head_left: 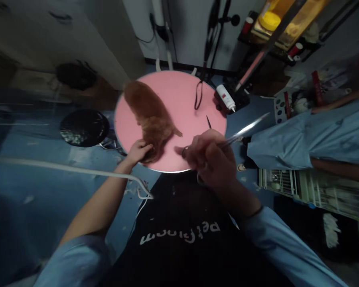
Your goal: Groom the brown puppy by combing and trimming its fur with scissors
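A brown, curly-coated dog [148, 107] is on the round pink table [182, 91], its head toward the near left edge. My left hand [140, 151] is closed on the dog at its head, the fingers curled into the fur; exactly which part they grip is hard to see. In my right hand [211, 157] are metal scissors [247, 128], held above the table's near right edge with the blades pointing right and away from the dog. My fingers are wrapped around the handles, and the picture is blurred there. Just beyond this hand shows a thin dark pointed thing [208, 122].
A black loop leash [199, 95] hangs over the table's far side. By the right edge is a white bottle [225, 97]. A person in a blue smock [281, 139] stands at right, near a wire rack [332, 195]. At left is a black round stool [84, 127]; a white hose [77, 170] crosses my left arm.
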A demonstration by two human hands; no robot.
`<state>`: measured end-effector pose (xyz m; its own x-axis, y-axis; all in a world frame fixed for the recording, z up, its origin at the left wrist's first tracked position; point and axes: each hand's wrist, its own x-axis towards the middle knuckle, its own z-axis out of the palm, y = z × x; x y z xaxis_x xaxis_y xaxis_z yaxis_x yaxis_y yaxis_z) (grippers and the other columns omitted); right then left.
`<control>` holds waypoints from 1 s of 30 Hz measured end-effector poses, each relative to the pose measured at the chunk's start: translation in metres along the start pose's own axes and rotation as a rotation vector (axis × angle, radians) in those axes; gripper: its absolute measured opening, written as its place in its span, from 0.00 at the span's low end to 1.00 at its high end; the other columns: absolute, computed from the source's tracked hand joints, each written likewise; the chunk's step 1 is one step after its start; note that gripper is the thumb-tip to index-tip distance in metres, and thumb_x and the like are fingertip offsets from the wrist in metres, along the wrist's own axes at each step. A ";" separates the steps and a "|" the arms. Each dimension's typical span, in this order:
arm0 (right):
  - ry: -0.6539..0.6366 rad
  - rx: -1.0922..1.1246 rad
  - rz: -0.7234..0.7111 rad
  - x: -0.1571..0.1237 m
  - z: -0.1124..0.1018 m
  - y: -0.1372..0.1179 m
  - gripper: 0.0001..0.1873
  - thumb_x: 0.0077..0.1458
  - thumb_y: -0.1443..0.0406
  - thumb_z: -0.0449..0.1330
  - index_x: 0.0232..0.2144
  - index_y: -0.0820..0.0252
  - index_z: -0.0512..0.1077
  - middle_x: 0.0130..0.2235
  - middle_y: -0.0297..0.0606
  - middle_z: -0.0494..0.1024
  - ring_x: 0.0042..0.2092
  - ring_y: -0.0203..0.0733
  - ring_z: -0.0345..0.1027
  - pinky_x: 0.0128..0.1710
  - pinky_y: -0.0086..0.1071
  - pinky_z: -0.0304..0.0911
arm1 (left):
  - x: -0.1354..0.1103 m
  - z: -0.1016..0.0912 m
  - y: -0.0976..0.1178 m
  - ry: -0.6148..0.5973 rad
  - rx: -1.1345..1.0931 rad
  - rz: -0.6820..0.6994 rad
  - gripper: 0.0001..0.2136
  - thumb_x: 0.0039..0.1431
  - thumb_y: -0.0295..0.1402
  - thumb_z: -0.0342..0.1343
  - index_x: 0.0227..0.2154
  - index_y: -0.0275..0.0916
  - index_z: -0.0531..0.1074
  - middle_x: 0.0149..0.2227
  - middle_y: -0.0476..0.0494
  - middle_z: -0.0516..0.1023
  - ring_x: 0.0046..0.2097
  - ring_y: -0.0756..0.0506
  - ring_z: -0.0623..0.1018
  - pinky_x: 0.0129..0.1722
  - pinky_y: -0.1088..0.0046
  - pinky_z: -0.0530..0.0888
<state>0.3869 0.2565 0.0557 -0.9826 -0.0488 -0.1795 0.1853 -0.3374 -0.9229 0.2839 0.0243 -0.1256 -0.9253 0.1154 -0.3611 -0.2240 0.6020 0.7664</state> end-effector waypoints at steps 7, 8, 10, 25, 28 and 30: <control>0.248 -0.271 0.256 0.092 0.021 0.206 0.13 0.45 0.59 0.64 0.31 0.61 0.70 0.19 0.25 0.66 0.24 0.33 0.59 0.25 0.26 0.57 | 0.014 -0.005 -0.033 -0.076 -0.223 0.093 0.11 0.49 0.37 0.55 0.17 0.37 0.69 0.20 0.50 0.69 0.26 0.49 0.69 0.29 0.73 0.68; 0.259 -0.267 0.248 0.096 0.028 0.223 0.12 0.45 0.60 0.64 0.31 0.61 0.70 0.20 0.26 0.67 0.25 0.33 0.60 0.25 0.26 0.57 | 0.015 -0.006 -0.037 -0.083 -0.221 0.112 0.12 0.50 0.38 0.54 0.17 0.37 0.69 0.21 0.49 0.70 0.26 0.49 0.70 0.30 0.73 0.69; 0.290 -0.260 0.219 0.101 0.043 0.243 0.11 0.47 0.59 0.63 0.27 0.61 0.69 0.20 0.26 0.67 0.26 0.33 0.60 0.25 0.25 0.57 | 0.015 -0.010 -0.045 -0.085 -0.206 0.142 0.10 0.51 0.37 0.53 0.20 0.37 0.70 0.23 0.47 0.72 0.29 0.47 0.72 0.34 0.70 0.71; 0.426 -0.188 0.275 0.115 0.047 0.283 0.12 0.48 0.56 0.58 0.24 0.60 0.69 0.19 0.27 0.67 0.20 0.30 0.56 0.17 0.24 0.52 | 0.019 0.030 -0.108 0.155 0.189 0.567 0.18 0.55 0.33 0.60 0.49 0.34 0.74 0.62 0.28 0.60 0.64 0.33 0.62 0.61 0.51 0.63; 0.411 -0.187 0.311 0.112 0.036 0.291 0.10 0.47 0.59 0.59 0.26 0.60 0.71 0.20 0.27 0.69 0.20 0.30 0.57 0.17 0.24 0.51 | 0.023 0.029 -0.118 0.092 0.166 0.601 0.22 0.53 0.33 0.62 0.52 0.36 0.71 0.62 0.30 0.59 0.64 0.34 0.62 0.60 0.52 0.66; 0.403 -0.184 0.331 0.112 0.031 0.293 0.08 0.49 0.60 0.57 0.25 0.59 0.70 0.20 0.27 0.68 0.21 0.30 0.57 0.17 0.23 0.52 | 0.019 0.024 -0.112 0.065 0.205 0.609 0.24 0.51 0.34 0.63 0.53 0.38 0.71 0.62 0.31 0.59 0.64 0.33 0.63 0.60 0.51 0.66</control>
<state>0.3309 0.1234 -0.2242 -0.7942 0.2516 -0.5531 0.5186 -0.1936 -0.8328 0.2988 -0.0217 -0.2312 -0.8866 0.4395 0.1442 0.4038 0.5835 0.7046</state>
